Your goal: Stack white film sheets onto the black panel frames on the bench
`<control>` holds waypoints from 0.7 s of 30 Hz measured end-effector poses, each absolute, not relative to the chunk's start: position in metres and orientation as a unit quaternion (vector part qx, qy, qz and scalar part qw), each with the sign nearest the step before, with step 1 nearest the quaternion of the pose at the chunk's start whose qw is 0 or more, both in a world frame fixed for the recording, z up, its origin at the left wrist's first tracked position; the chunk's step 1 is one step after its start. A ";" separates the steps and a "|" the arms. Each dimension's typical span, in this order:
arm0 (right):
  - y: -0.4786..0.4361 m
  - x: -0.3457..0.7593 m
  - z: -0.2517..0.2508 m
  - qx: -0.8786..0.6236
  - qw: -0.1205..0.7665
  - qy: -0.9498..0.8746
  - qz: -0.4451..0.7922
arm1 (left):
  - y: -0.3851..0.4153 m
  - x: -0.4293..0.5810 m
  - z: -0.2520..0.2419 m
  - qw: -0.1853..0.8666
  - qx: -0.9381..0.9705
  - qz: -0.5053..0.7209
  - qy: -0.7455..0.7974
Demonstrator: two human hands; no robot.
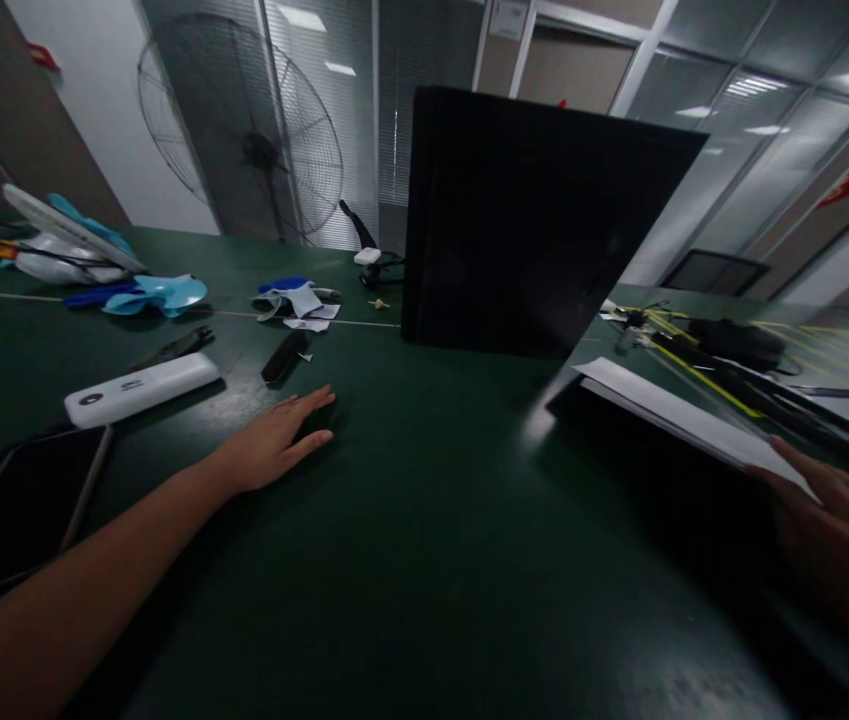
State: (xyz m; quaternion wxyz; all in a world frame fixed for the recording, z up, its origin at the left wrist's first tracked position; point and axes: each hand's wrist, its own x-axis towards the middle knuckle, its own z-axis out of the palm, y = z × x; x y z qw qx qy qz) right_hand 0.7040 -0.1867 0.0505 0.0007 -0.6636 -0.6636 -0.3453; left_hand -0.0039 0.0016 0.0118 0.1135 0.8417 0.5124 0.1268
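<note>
The left hand (pixel 278 440) is laid flat, fingers (pixel 311 402) spread, on the green table (pixel 424 560). The right hand (pixel 836 530) is rested on a white panel (pixel 664 410). A white bar-shaped device (pixel 140 388) is seen nearby.

Right hand (pixel 840 535) cut off by the right and lower edges of the frame, smeared by motion, fingers not countable. White sheet (pixel 683 415) under its fingertips likewise blurred, print unreadable. Dark tablet (pixel 15 510) at lower left cropped by the left edge. Blue and white clutter (pixel 68 245) at upper left too small to identify. Black panel (pixel 529 225) in the centre hiding the counter (pixel 424 560) behind it.
</note>
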 end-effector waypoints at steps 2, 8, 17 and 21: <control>-0.186 0.705 0.052 -0.661 -0.028 -0.660 -0.356 | 0.002 -0.005 0.010 0.112 0.842 0.130 0.512; -0.191 0.693 0.061 -0.684 0.004 -0.653 -0.325 | 0.003 -0.005 0.009 0.109 0.840 0.135 0.514; -0.184 0.691 0.079 -0.658 0.033 -0.660 -0.361 | 0.004 -0.005 0.009 0.104 0.843 0.146 0.508; -0.178 0.701 0.097 -0.674 0.045 -0.622 -0.397 | 0.004 -0.004 0.010 0.103 0.845 0.139 0.506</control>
